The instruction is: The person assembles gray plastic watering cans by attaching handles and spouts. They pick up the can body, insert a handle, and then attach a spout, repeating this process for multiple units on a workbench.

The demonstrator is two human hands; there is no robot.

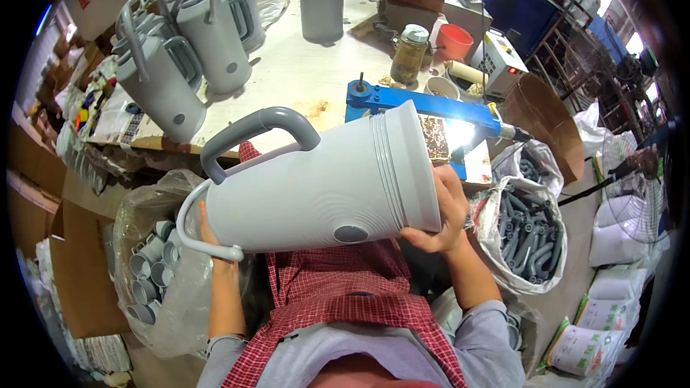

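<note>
Nearest the lens, a red checked apron (345, 294) over grey sleeves fills the lower edge, and both bare forearms rise from it. Just above, the large grey plastic jug (323, 190) is held in the air across the person's chest, lying on its side: its long axis runs nearly level, rising slightly to the right, with the wide ribbed rim toward the right and the narrower end, with its thin wire bail (188, 226), toward the left. Its thick grey carry handle (255, 133) faces up and away. The right hand (444, 215) cups the rim end, fingers curled around the edge and thumb pressed underneath. The left hand (210, 233) sits behind the narrow end by the bail; only part of it shows, so how tightly its fingers close cannot be told.

Beside the left arm stands a clear bag of grey caps (152, 266); to the right, a bag of grey handles (528, 226). Farther off, the worktable (302, 72) carries a blue press tool (420, 104), a glass jar (410, 54), a red cup (454, 42) and a cluster of upright finished jugs (187, 43).
</note>
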